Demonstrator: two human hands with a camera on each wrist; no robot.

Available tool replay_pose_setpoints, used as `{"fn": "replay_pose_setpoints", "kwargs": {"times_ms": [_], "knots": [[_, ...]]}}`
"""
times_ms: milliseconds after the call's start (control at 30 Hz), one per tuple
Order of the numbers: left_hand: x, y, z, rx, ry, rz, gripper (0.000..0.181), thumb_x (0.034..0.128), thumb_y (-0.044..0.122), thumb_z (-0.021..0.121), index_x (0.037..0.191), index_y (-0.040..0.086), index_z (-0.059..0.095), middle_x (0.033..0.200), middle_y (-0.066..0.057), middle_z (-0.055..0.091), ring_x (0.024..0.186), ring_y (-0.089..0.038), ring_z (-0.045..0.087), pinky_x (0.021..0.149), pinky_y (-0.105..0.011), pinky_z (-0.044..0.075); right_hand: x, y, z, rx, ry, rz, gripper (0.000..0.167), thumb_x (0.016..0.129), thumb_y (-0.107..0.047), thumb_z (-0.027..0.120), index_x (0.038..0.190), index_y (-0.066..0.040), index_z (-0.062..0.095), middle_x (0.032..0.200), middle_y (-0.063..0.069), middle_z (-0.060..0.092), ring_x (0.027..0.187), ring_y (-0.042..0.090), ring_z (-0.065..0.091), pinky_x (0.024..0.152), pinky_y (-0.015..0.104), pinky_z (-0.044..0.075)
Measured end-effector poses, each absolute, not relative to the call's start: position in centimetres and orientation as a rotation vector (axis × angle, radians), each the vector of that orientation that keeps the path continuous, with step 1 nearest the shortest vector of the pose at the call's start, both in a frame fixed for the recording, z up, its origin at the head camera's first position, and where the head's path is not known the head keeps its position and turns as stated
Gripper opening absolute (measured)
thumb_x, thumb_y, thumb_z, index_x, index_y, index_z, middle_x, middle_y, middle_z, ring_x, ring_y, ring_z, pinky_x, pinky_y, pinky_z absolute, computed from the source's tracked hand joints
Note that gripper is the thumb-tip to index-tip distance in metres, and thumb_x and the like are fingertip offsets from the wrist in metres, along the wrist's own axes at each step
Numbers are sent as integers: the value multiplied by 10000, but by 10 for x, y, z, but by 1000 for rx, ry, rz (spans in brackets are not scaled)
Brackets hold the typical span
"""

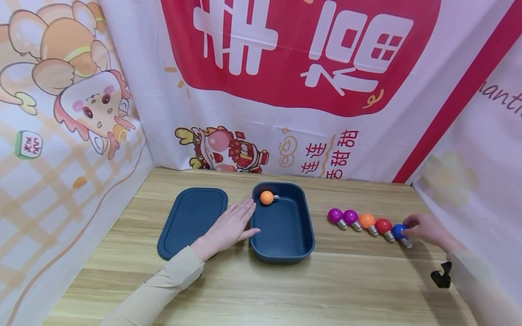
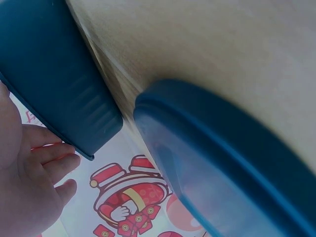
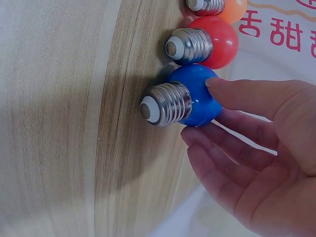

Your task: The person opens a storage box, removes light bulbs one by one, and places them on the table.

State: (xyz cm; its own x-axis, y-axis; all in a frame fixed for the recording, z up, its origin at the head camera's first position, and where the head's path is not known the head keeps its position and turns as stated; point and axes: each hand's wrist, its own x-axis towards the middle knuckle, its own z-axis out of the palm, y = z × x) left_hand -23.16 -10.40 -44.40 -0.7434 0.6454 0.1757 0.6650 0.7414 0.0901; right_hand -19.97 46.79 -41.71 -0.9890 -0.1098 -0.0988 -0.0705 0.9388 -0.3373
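Note:
My left hand [image 1: 230, 226] rests its straight fingers on the left rim of a dark blue box [image 1: 281, 259]. In the left wrist view those fingers [image 2: 57, 160] lie along the box's edge. Inside the box, near its back left corner, lies an orange light bulb [image 1: 267, 198]. Over on the right, my right hand [image 1: 428, 230] pinches a blue light bulb [image 3: 195, 96] by its round globe, thumb on one side and fingers on the other. Its metal screw base points away from the palm. A red light bulb [image 3: 217, 43] sits right beside it.
Left of the box a flat dark blue lid [image 1: 193, 222] lies on the wooden table [image 1: 261, 294]. The row of bulbs continues leftward with another orange bulb [image 1: 367, 221] and two purple bulbs [image 1: 350, 217]. Printed cloth [image 1: 293, 99] hangs behind and along both sides.

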Motion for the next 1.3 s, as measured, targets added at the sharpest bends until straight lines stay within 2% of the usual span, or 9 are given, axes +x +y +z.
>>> {"fn": "replay_pose_setpoints", "kwargs": {"times_ms": [233, 333, 867, 1100, 1300], "knots": [[-232, -104, -446, -1061, -2801, -214, 785, 1005, 586, 419, 1532, 11, 336, 1603, -162, 341, 1500, -300, 334, 1242, -483, 257, -200, 470, -416, -88, 2942, -493, 384, 862, -199, 737, 1053, 124, 655, 942, 220, 702, 849, 290, 648, 775, 504, 561], [-233, -104, -447, -1055, -2803, -206, 786, 1005, 590, 412, 1535, 15, 332, 1606, -157, 335, 1502, -292, 330, 1244, -478, 255, -200, 470, -415, -72, 2937, -476, 398, 865, -208, 738, 1067, 125, 652, 959, 235, 700, 862, 310, 652, 787, 527, 557], [-234, -103, -447, -1046, -2812, -199, 790, 1001, 600, 411, 1538, 26, 332, 1611, -146, 332, 1509, -282, 319, 1241, -480, 262, -197, 475, -422, -89, 2989, -474, 465, 815, -238, 783, 1053, 137, 647, 956, 262, 694, 880, 374, 654, 802, 564, 534], [-234, -103, -446, -1047, -2819, -193, 799, 1000, 609, 404, 1539, 26, 326, 1612, -147, 329, 1510, -281, 315, 1245, -476, 256, -197, 477, -427, -121, 3012, -483, 418, 804, -226, 784, 1030, 105, 666, 952, 238, 707, 885, 372, 665, 792, 533, 543], [-233, -103, -446, -1049, -2820, -197, 798, 1000, 606, 406, 1537, 21, 328, 1610, -153, 330, 1507, -291, 320, 1238, -490, 267, -196, 475, -424, -136, 3000, -502, 400, 807, -215, 786, 1024, 99, 665, 946, 232, 706, 888, 371, 666, 794, 551, 545]]}}
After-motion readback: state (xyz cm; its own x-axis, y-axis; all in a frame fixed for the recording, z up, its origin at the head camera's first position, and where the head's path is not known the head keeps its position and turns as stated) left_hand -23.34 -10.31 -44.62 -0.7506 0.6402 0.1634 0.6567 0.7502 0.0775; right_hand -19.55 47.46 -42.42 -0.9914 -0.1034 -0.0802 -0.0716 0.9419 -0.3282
